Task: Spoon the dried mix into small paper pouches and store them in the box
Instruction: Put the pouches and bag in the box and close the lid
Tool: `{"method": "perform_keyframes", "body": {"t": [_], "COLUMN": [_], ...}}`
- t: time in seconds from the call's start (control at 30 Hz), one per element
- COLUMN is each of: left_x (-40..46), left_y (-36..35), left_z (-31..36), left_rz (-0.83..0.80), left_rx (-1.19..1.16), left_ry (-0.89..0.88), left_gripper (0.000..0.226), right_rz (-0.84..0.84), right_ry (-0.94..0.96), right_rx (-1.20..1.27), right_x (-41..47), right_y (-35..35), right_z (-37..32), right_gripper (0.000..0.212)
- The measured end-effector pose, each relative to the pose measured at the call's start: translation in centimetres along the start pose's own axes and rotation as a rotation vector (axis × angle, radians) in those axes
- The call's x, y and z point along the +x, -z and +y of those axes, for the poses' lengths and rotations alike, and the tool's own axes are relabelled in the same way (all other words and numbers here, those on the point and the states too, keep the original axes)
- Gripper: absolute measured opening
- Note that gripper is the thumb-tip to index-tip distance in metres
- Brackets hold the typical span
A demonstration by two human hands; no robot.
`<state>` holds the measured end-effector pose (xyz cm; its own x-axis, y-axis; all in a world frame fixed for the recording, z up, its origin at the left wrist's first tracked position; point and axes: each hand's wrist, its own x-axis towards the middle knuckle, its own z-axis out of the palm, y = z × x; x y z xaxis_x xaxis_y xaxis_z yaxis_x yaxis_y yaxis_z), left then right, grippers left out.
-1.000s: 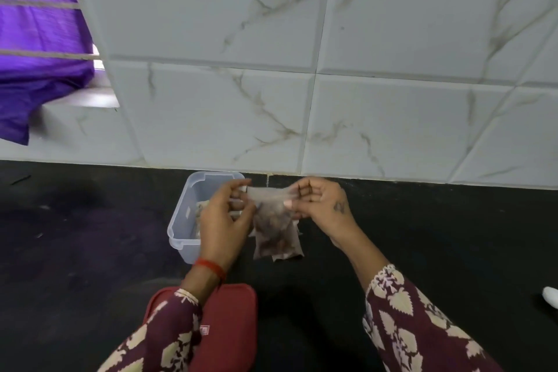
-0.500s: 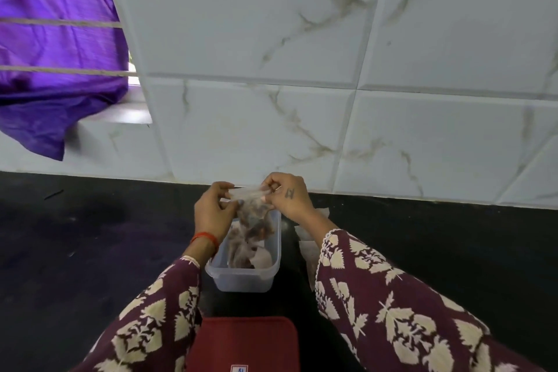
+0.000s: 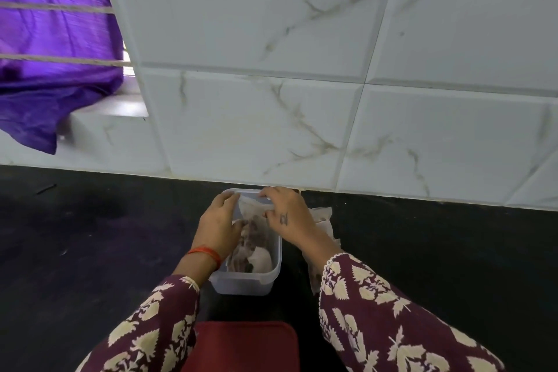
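A clear plastic box stands on the black counter close to the tiled wall, with several filled paper pouches lying inside. Over its far end I hold one thin paper pouch with brown dried mix showing through it. My left hand pinches its left top corner and my right hand pinches the right side. The pouch's lower part hangs down into the box. No spoon is in view.
Empty white paper pouches lie on the counter to the right of the box, partly under my right forearm. A red lid lies at the near edge. A purple cloth hangs at the upper left by the window ledge.
Both hands carried the filled pouch from beside the box to over it and lowered it into the box's far end. The camera view shifted left, putting the box in the middle.
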<state>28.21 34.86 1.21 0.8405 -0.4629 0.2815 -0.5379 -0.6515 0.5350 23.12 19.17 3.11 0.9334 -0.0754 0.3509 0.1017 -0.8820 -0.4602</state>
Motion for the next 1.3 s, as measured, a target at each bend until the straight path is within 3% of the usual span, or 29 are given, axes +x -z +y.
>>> {"method": "perform_keyframes", "body": {"t": [0.17,0.23,0.37,0.47,0.73,0.83,0.93,1.0,1.1,1.23,1.3], "left_x": [-0.4,-0.5,-0.4,-0.2,-0.3,-0.3,-0.6,-1.0,-1.8,-3.4,-4.2], "left_y": [-0.5,-0.7,-0.7,-0.9,-0.6,-0.4,0.2,0.7,1.1,0.2,-1.6], "left_z": [0.0,0.0,-0.4,-0.8,0.4,0.5,0.8,1.1,2.9,8.3,10.4], "left_rz": [-0.086,-0.123,-0.166,-0.198,-0.306,-0.3,-0.248,-0.121,0.127,0.221,0.164], "left_rx": [0.415,0.572,0.714,0.749,0.9,0.833,0.694,0.495,0.088,-0.305,-0.387], "left_ry": [-0.204,-0.171,-0.19,-0.266,-0.076,-0.076,-0.062,-0.088,-0.148,-0.203,-0.25], "left_gripper": [0.055,0.066,0.073,0.057,0.071,0.07,0.071,0.076,0.06,0.053,0.049], "right_rz": [-0.25,-0.284,-0.373,-0.435,-0.613,-0.569,-0.405,-0.27,-0.051,0.112,0.213], "right_ry": [-0.007,-0.043,-0.05,-0.06,-0.036,-0.048,-0.039,0.02,0.072,-0.105,-0.272], "right_rx": [-0.208,-0.236,-0.24,-0.264,-0.391,-0.298,-0.163,-0.164,-0.137,0.019,0.112], "right_x": [-1.0,-0.9,-1.2,-1.1,-0.6,-0.9,-1.5,-2.3,-4.3,-8.0,-9.7], "right_y": [0.6,0.9,1.1,1.3,1.9,2.3,2.8,3.4,5.0,6.2,5.9], "right_z": [-0.7,-0.9,-1.0,-1.2,-1.6,-1.8,-1.2,-0.3,1.5,4.6,6.1], "right_gripper": [0.031,0.032,0.034,0.039,0.044,0.042,0.042,0.041,0.041,0.046,0.048]}}
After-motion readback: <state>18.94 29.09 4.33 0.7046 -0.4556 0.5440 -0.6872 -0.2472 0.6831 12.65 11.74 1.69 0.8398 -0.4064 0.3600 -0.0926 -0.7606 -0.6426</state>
